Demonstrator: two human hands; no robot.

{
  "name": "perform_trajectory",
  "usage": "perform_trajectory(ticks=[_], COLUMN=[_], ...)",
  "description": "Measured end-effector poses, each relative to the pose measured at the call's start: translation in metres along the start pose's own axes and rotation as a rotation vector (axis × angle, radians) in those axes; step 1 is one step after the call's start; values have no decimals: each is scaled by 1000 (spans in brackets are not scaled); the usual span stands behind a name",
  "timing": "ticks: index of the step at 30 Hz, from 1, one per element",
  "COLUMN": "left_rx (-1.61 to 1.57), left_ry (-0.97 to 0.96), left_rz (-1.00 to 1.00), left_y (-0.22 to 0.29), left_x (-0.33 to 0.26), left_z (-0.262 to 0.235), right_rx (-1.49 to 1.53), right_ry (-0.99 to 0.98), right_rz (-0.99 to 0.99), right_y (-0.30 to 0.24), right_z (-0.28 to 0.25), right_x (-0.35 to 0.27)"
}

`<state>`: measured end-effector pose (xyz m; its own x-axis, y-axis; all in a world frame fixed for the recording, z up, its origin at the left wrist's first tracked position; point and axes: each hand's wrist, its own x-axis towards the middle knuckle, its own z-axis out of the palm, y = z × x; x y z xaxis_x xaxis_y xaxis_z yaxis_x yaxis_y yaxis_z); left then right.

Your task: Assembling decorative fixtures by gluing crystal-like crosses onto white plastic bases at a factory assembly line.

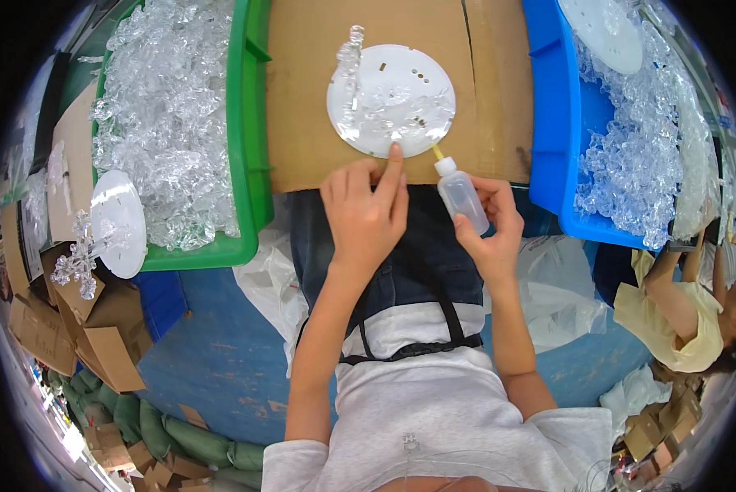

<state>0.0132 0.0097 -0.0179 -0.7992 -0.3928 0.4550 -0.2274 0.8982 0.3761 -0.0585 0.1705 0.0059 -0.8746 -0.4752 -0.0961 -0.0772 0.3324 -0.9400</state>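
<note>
On the brown cardboard sheet (474, 123), fingers and glue nozzle meet at the edge of a round white plastic disc (391, 100).

The left hand (366, 215) presses its extended index finger on the disc's near rim, other fingers loosely curled, gripping nothing. The right hand (492, 228) clasps a small translucent squeeze bottle (461, 195), its yellow nozzle touching the rim. Clear crystal pieces lie on the disc. A green bin (249, 139) and blue bin (552, 123) of crystals flank the sheet.
</note>
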Motion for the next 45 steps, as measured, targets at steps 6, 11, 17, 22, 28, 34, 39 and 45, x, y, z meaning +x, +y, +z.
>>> perform_trajectory(ticks=[6,11,17,22,28,34,39,45], left_rx=[-305,-373,-423,-389,-444,-436,-432,-445], left_ry=[226,193,126,91,45,38,57,62], left_rz=[-246,-232,-213,-270,-375,-368,-362,-362], left_y=[2,-6,-11,-9,-7,-7,-8,-8], left_x=[20,38,47,51,50,51,51,50], left_z=[-12,-13,-8,-12,-16,-18,-15,-14], right_rx=[35,41,-2,1,1,11,2,-5], right_ry=[4,-67,-46,-59,-44,-41,-50,-47], right_rz=[-35,10,4,19,-4,-18,-25,-40], right_y=[-4,-15,-15,-20,-19,-18,-16,-15], right_z=[-3,15,19,19,21,23,23,24], right_x=[-5,-7,-1,3,3,3,3,2])
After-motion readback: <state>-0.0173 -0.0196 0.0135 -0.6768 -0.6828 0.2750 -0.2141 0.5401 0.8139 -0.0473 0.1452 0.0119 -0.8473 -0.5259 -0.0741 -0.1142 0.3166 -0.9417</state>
